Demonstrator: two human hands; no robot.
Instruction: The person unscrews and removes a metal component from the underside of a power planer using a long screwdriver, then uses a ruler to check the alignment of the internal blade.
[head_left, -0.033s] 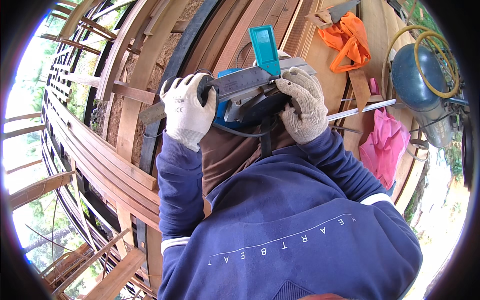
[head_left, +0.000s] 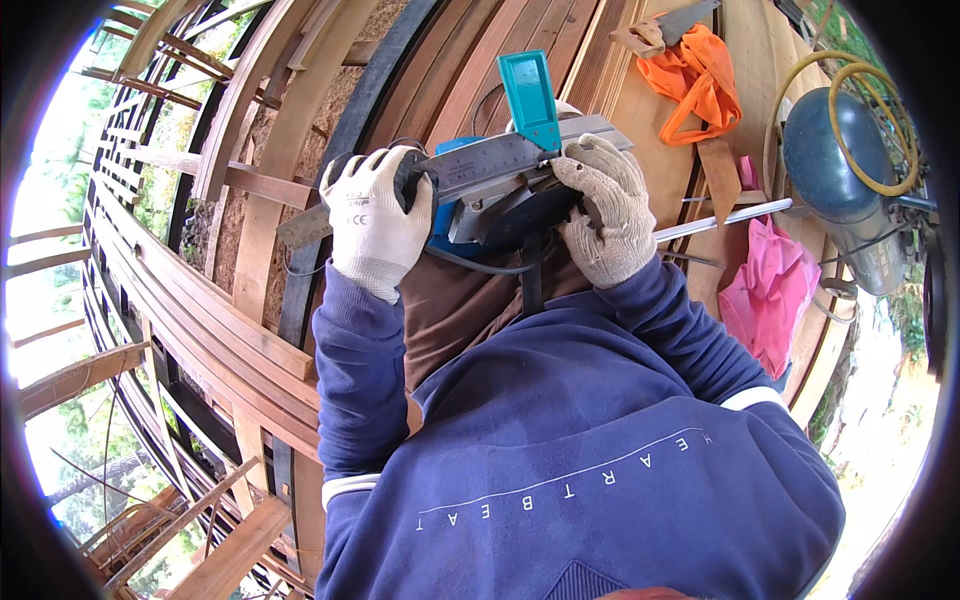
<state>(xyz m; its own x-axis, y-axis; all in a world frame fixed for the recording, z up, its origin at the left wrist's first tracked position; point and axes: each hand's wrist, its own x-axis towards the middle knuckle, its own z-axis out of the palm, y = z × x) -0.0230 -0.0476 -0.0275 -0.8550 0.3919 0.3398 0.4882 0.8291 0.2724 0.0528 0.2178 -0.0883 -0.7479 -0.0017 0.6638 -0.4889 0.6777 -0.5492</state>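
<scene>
The square point(head_left: 485, 168) sits over the blue power tool point(head_left: 480, 212) at upper centre of the frame; its long axis slants from lower left to upper right, teal handle point(head_left: 527, 95) jutting upward at the right end; the left hand point(head_left: 375, 222) has its grip wrapped round the long part; the right hand point(head_left: 608, 212), nearer the handle, curls at the tool's right edge, whether pinching I cannot tell.

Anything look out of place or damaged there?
No spill or damage stands out. Just untidy: the handsaw lies loose by a crumpled orange cloth at upper right, and a pink cloth is heaped lower down. The teal-handled square in the left hand looks intact.
</scene>
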